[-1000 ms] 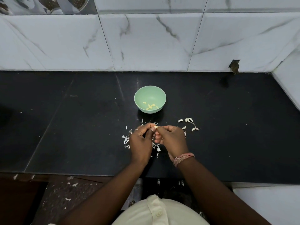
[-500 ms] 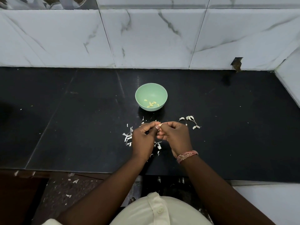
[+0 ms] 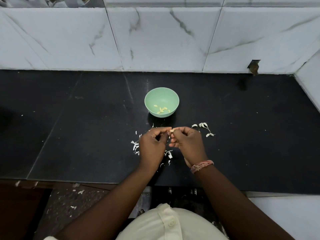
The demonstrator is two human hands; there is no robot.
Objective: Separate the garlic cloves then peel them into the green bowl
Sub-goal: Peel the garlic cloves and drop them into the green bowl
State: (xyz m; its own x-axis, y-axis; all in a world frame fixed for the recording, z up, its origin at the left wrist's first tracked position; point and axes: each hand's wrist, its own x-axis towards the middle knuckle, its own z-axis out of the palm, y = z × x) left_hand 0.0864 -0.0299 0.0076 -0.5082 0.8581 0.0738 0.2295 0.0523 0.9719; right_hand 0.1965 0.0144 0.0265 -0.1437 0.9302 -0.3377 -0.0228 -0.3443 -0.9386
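A green bowl (image 3: pixel 161 94) stands on the black counter with several peeled yellowish cloves (image 3: pixel 161 109) in its bottom. Just in front of it, my left hand (image 3: pixel 152 148) and my right hand (image 3: pixel 187 144) meet fingertip to fingertip. Both pinch one small garlic clove (image 3: pixel 172 135) between thumbs and forefingers; only its pale tip shows. Several unpeeled white cloves (image 3: pixel 203 125) lie on the counter to the right of my right hand.
White garlic skins (image 3: pixel 136 146) are scattered on the black counter (image 3: pixel 86 135) under and left of my hands. A marble-tiled wall (image 3: pixel 155 40) rises behind the bowl. The counter's front edge runs just below my wrists, with skin scraps on the floor beyond.
My hands stay pinched together on the clove in front of the bowl; the fingers have shifted slightly. Bowl and loose cloves have not moved.
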